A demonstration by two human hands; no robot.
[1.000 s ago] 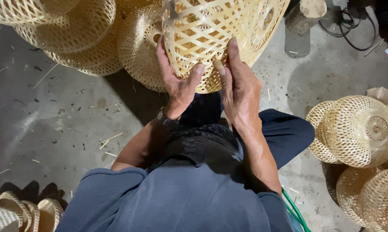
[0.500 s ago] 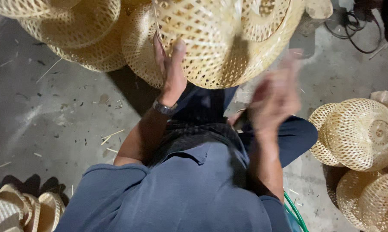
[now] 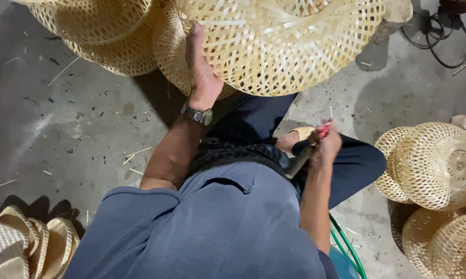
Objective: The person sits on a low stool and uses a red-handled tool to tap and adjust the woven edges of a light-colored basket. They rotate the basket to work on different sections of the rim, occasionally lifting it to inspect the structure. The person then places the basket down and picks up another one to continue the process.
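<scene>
1. My left hand (image 3: 202,67) lies flat, fingers pressed together, against the side of the big woven bamboo basket (image 3: 290,41) held up in front of me.
2. My right hand (image 3: 326,144) is down by my lap, well apart from the basket, closed around a small red-handled tool (image 3: 323,129); what kind, I cannot tell.
3. More woven baskets (image 3: 439,165) sit on the concrete floor (image 3: 73,129) beyond my right hand.

the woven basket (image 3: 284,46) runs off the top edge; a red-handled tool (image 3: 323,129) blurs in the right hand (image 3: 325,147).
</scene>
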